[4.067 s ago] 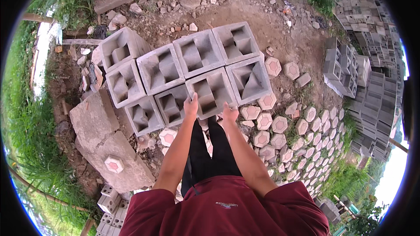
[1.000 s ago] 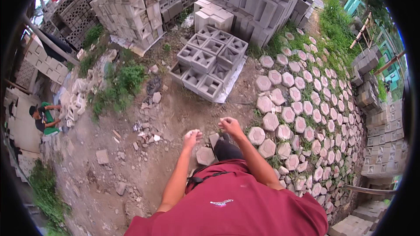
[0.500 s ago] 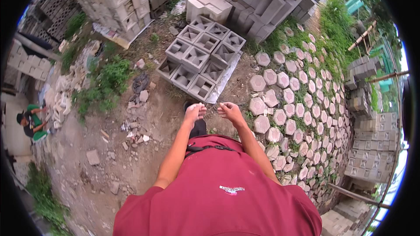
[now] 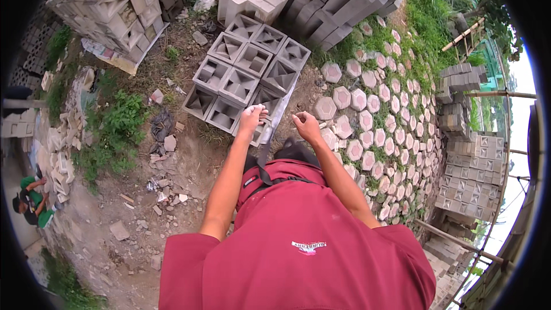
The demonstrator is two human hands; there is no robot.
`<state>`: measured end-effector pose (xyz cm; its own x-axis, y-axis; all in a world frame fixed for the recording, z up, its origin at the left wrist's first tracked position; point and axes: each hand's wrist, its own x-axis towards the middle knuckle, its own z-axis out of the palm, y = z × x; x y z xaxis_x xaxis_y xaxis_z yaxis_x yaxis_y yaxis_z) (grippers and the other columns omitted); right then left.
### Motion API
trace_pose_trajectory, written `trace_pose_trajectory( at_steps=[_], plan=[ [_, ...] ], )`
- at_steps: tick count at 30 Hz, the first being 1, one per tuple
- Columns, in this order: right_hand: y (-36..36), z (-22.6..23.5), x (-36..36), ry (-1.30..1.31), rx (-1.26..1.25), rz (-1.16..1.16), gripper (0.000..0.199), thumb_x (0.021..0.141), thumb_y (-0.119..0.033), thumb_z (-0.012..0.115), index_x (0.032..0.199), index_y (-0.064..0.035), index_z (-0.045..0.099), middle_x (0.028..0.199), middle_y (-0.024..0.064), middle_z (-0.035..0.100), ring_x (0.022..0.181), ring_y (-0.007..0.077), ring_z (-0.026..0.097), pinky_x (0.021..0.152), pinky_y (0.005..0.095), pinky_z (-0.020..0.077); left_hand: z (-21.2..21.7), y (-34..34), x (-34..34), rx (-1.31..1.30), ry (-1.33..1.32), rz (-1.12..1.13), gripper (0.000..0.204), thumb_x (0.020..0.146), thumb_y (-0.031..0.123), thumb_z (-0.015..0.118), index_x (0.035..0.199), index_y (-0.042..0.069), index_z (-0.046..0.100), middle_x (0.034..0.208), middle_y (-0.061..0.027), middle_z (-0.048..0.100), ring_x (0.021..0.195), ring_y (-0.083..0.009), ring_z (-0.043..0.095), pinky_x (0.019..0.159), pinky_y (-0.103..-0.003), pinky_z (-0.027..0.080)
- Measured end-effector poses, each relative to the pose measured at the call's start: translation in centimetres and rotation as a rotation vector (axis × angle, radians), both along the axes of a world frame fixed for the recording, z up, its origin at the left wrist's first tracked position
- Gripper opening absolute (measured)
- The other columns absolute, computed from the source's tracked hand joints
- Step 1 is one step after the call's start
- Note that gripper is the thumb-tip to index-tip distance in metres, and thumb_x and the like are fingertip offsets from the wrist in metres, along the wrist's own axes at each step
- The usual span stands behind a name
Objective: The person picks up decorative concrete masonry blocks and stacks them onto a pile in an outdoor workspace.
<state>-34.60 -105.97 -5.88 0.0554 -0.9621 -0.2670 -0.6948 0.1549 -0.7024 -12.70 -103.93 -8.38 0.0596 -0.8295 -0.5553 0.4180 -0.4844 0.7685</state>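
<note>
In front of me stands a low stack of grey concrete vent blocks (image 4: 239, 84), square with several different inner patterns. My left hand (image 4: 253, 118) is held over the stack's near corner, its fingers loosely bent and apart, with nothing in them. Just right of that corner, my right hand (image 4: 306, 126) hangs over bare soil, fingers half curled and empty. Whether the left hand touches a block I cannot tell. A dark strap (image 4: 263, 166) runs down between my forearms at the waist of my dark red shirt (image 4: 298, 218).
Hexagonal pavers (image 4: 367, 136) lie in rows over grass to the right. Taller block stacks (image 4: 109, 11) rise behind. Rubble (image 4: 166, 192) and a green shrub (image 4: 117, 132) are at the left, where another person (image 4: 33, 201) sits. Bamboo poles (image 4: 453, 241) cross the right side.
I have come closer to the vent-block stack, which now lies farther left in view. My left hand has moved over its near corner. The fingers of my right hand are more curled.
</note>
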Motion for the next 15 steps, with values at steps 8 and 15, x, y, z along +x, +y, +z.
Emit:
trace_pose_trajectory(
  at_steps=[8, 15],
  plan=[
    [-13.5, -5.5, -1.6, -0.034, 0.133, 0.232, 0.038, 0.082, -0.028, 0.064, 0.102, 0.0035, 0.06, 0.088, 0.0196, 0.066, 0.086, 0.0275, 0.066, 0.077, 0.0351, 0.0507, -7.3, -7.2, -3.6, 0.207, 0.089, 0.234, 0.03, 0.091, 0.034, 0.051, 0.099, 0.007, 0.059, 0.092, -0.0033, 0.066, 0.083, -0.0118, 0.06, 0.067, -0.026, 0.046],
    [-26.6, -18.9, -4.4, 0.087, 0.292, 0.725, 0.048, 0.081, -0.031, 0.067, 0.109, 0.0043, 0.053, 0.092, 0.0208, 0.064, 0.088, 0.0307, 0.064, 0.078, 0.0375, 0.05, -22.3, -15.2, -10.8, 0.396, 0.062, 0.568, 0.034, 0.088, 0.039, 0.055, 0.1, 0.007, 0.059, 0.094, -0.0034, 0.065, 0.085, -0.0132, 0.059, 0.071, -0.03, 0.047]
  ],
)
